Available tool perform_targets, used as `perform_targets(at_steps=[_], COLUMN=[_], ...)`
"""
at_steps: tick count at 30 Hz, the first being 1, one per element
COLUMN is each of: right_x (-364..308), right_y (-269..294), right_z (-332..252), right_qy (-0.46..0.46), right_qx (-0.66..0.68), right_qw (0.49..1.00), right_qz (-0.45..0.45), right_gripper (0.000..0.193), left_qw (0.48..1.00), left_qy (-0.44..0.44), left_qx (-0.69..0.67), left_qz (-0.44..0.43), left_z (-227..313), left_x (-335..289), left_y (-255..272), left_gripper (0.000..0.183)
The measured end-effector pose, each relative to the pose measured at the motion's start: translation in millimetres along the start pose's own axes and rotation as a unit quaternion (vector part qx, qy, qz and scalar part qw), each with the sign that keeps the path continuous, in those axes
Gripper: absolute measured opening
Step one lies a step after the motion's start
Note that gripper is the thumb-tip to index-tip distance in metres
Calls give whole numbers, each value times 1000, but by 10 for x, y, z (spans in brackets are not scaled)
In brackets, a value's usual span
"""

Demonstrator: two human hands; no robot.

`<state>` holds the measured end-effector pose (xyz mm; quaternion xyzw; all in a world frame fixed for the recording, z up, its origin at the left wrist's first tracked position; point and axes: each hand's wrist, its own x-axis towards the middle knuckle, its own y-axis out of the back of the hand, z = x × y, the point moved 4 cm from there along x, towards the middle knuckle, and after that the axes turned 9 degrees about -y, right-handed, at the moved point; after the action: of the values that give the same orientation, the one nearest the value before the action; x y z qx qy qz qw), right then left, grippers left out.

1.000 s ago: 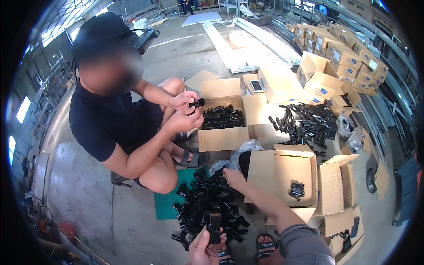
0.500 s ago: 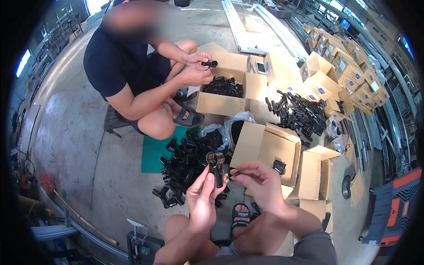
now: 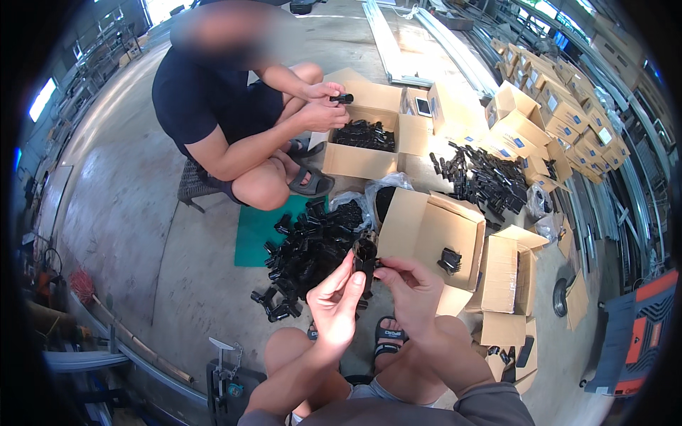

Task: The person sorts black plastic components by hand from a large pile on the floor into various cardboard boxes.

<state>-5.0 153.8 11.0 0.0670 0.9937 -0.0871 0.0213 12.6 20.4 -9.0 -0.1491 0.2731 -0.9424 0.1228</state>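
Observation:
My left hand (image 3: 337,304) holds a glossy black fitting (image 3: 365,255) with a rounded, hollow upper end, upright between thumb and fingers. At the fitting's right side, the thumb and fingers of my right hand (image 3: 415,290) are pinched together on a small dark piece, mostly hidden by the fingertips. Just beyond my hands lies a heaped pile of black fittings (image 3: 305,245), partly on a green mat (image 3: 250,238). Right of the pile stands an open cardboard box (image 3: 401,224) with a small cluster of black parts (image 3: 450,261) inside.
Across from me a seated person (image 3: 192,106) handles a black part over a carton (image 3: 362,165) of black pieces. More black parts (image 3: 490,174) lie on the floor at right, near stacked cartons (image 3: 568,117). A grey-and-orange case (image 3: 636,337) stands far right, a long-handled broom (image 3: 135,341) left.
My right hand has come in against the fitting, carrying the small dark piece to its side. The fitting has shifted slightly right and turned. The whole view has moved a little.

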Motion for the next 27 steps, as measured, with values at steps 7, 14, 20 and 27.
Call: perform_targets(at_steps=[7, 14, 20, 27], right_x=[4, 16, 10, -5], right_y=[54, 89, 121, 139], right_z=[7, -27, 10, -8], right_qy=[-10, -21, -20, 2], right_qx=[58, 48, 20, -17], right_qw=[998, 999, 1000, 1000], right_qz=[-17, -1, 9, 5], right_gripper=[18, 16, 11, 12], left_qw=[998, 998, 996, 994], left_qy=[-33, -23, -33, -56], left_qx=[41, 33, 65, 77], left_qz=[-32, -38, -44, -60], left_z=[51, -38, -33, 16], left_x=[-7, -1, -15, -23], left_y=[-46, -65, -83, -143], left_gripper=[42, 42, 43, 43])
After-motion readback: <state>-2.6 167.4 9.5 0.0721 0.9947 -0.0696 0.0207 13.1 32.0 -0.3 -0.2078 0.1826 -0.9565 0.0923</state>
